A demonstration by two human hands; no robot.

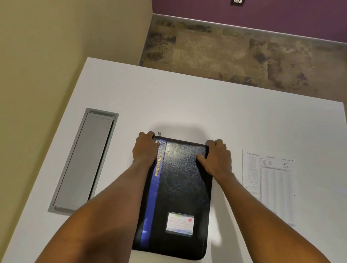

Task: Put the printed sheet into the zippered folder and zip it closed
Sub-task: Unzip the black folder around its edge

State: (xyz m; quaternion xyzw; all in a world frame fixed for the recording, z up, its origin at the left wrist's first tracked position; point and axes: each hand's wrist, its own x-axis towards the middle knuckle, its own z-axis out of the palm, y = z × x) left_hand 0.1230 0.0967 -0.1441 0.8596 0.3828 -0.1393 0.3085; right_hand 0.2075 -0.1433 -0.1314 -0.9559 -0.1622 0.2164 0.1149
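Folder: the black zippered folder [177, 194] lies flat and shut on the white table [190, 104], its long side running away from the person; a blue stripe with yellow lettering runs down its left part, and a small label pocket [180, 223] sits near the close end.
Zip pull: a small metal zip pull [159, 134] sticks out at the far left corner of the folder, just beside the left fingers.
Left hand: the left hand [146, 148] curls over the folder's far left corner — fingers wrapped round the edge, thumb lying on the cover, gripping the folder.
Right hand: the right hand [215, 156] grips the far right corner the same way, fingers bent over the far edge and thumb pressed on the cover.
Printed sheet: the printed sheet [268, 186] lies flat on the table to the right of the folder — apart from it, touched by neither hand.
Table fitting: a grey cable hatch [85, 162] is set into the table, left of the folder.
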